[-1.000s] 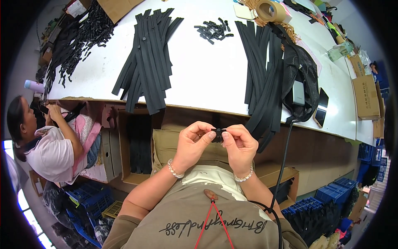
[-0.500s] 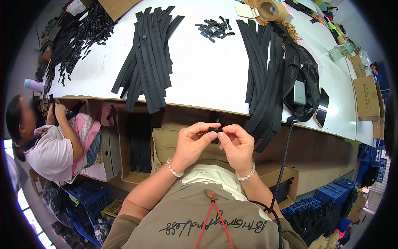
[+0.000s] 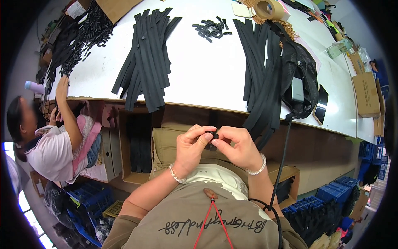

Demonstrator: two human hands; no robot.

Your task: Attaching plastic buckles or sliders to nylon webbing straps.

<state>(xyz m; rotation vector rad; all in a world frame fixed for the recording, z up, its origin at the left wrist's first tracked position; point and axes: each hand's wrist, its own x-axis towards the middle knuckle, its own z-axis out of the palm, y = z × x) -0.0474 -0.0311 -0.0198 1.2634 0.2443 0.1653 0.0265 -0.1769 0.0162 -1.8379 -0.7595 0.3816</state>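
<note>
My left hand point(image 3: 191, 148) and my right hand point(image 3: 237, 146) meet in front of my waist, just off the table's near edge. Thumbs and fingers of both are pinched on a small black piece point(image 3: 214, 135), mostly covered by the fingertips, so its exact kind does not show. Ahead on the white table point(image 3: 199, 70) lies a small heap of black plastic pieces point(image 3: 211, 30). Left of that heap is a pile of long flat black strips point(image 3: 147, 62); a second pile of black strips point(image 3: 263, 91) lies to the right, its ends hanging over the edge.
A black mesh bag point(image 3: 296, 79) with a grey power bank point(image 3: 297, 89) and a phone point(image 3: 321, 103) lie at right. A black cable point(image 3: 283, 166) runs down past my right arm. At far left a co-worker point(image 3: 54, 149) reaches toward a large black heap point(image 3: 89, 31).
My right hand has turned and shifted slightly, its fingers closing nearer my left fingertips over the black piece. The co-worker's arm has stretched up to the table.
</note>
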